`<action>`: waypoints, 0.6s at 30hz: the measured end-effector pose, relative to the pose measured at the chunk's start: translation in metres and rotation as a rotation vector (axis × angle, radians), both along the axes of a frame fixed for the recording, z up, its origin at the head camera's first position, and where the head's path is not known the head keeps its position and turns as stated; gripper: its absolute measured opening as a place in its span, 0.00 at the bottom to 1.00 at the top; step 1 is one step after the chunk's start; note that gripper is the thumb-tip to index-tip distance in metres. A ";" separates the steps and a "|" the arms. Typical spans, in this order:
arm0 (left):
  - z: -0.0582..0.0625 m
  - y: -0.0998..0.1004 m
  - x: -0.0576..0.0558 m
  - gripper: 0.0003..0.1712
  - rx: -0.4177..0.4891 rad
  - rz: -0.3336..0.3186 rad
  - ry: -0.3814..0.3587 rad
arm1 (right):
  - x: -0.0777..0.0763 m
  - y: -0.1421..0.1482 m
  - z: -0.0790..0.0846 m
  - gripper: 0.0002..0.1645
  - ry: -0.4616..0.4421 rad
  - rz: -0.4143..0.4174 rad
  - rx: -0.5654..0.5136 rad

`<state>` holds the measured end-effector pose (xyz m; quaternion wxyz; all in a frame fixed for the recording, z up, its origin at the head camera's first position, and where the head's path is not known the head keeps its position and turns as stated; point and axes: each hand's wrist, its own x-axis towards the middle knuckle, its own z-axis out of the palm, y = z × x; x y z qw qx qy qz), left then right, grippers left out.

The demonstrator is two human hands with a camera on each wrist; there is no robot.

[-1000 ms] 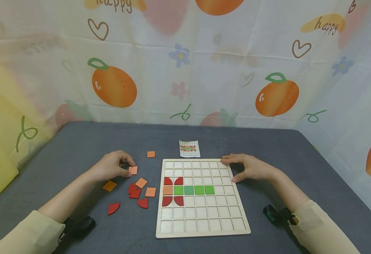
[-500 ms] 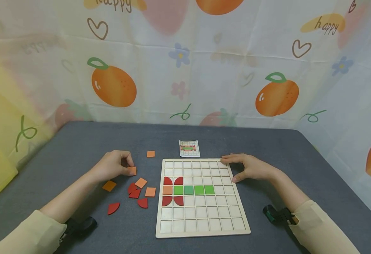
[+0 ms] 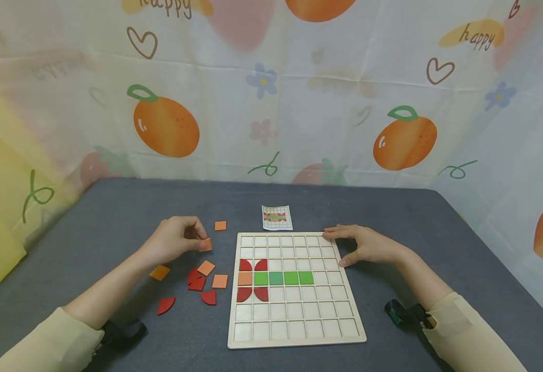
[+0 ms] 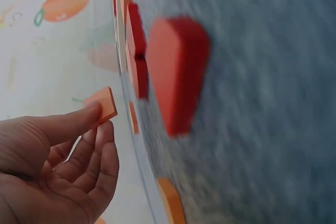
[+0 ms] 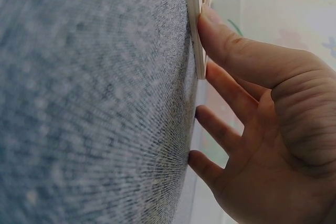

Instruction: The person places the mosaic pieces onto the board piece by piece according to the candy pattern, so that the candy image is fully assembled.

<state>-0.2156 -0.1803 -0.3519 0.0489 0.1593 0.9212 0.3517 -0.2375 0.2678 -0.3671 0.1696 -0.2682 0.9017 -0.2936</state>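
My left hand (image 3: 174,239) pinches an orange square tile (image 3: 205,245) between thumb and fingers, raised off the table in the left wrist view. Below that hand lie loose red quarter-round tiles (image 3: 208,297) and orange square tiles (image 3: 220,281). The wooden grid board (image 3: 299,328) lies flat in the middle. Its left side holds red quarter-rounds, one orange square and a row of green squares (image 3: 292,278). At the board's upper right corner rests my right hand (image 3: 371,245), fingers spread and relaxed, its thumb against the edge in the right wrist view.
A small printed card (image 3: 277,218) with a candy-shaped pattern lies behind the board. One orange tile (image 3: 220,226) is off to the card's left. The dark grey table (image 3: 392,217) ends at a fruit-printed cloth (image 3: 327,119).
My left hand has lifted the orange tile and carried it slightly right towards the board. The right hand and board stay where they were.
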 end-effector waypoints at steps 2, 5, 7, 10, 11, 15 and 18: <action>0.001 0.005 0.001 0.06 0.020 -0.010 0.010 | 0.000 0.000 0.000 0.47 0.001 0.002 0.000; 0.003 0.011 0.004 0.07 0.040 -0.042 0.031 | 0.000 0.000 0.000 0.47 0.002 -0.001 0.003; 0.003 0.016 0.006 0.08 0.051 -0.051 0.028 | -0.001 0.000 0.000 0.47 0.002 -0.003 0.004; 0.004 0.023 0.008 0.09 0.064 -0.056 0.010 | -0.001 0.000 0.000 0.47 0.003 -0.004 0.004; 0.004 0.025 0.009 0.09 0.064 -0.057 0.006 | -0.001 0.001 0.000 0.47 0.004 -0.003 0.003; 0.004 0.036 0.013 0.10 0.093 -0.071 -0.027 | -0.001 0.001 -0.001 0.47 0.006 0.001 -0.001; 0.002 0.044 0.016 0.09 0.114 -0.085 -0.051 | -0.001 0.001 -0.001 0.47 0.006 0.001 -0.003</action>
